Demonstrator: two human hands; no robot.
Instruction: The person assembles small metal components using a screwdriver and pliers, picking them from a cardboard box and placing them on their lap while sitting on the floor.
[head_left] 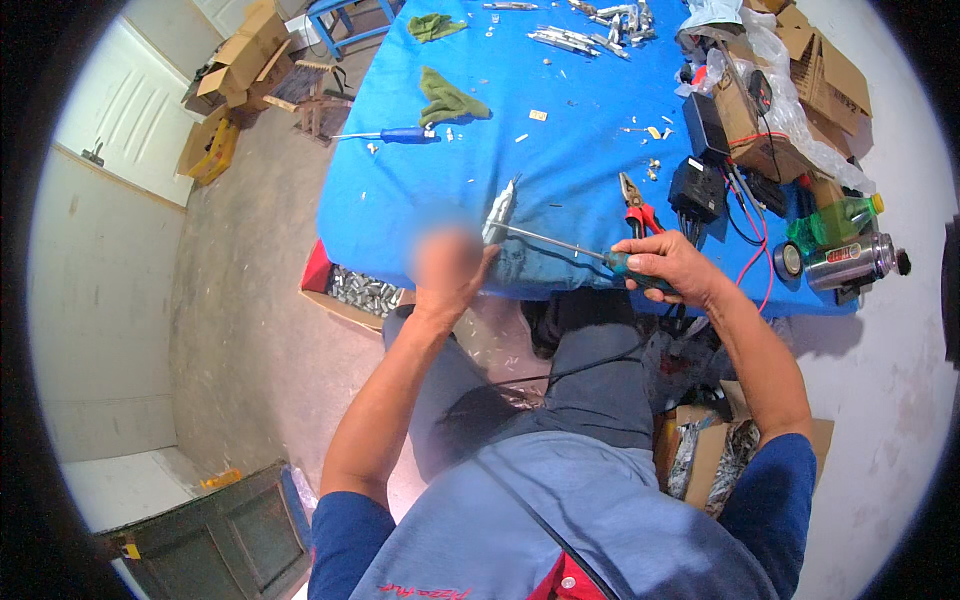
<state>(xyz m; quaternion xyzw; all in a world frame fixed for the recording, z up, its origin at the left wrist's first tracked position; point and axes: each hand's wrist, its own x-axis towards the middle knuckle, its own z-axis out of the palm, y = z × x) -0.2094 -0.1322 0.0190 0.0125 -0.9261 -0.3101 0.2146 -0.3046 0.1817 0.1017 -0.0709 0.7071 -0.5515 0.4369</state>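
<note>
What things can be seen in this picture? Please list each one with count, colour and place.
table: one, blue cover, centre
metal part: one, silver, in left hand
screwdriver: one, teal handle, in right hand
second screwdriver: one, blue, table left
rags: two, green, table top
pliers: one, red handles
flask: one, steel, table right
cardboard boxes: several, brown, floor
left hand: blurred, holds part
right hand: grips handle

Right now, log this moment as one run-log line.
left hand: grips silver metal cylindrical part | right hand: holds green-handled screwdriver, tip at part | surface: blue-covered table
</note>
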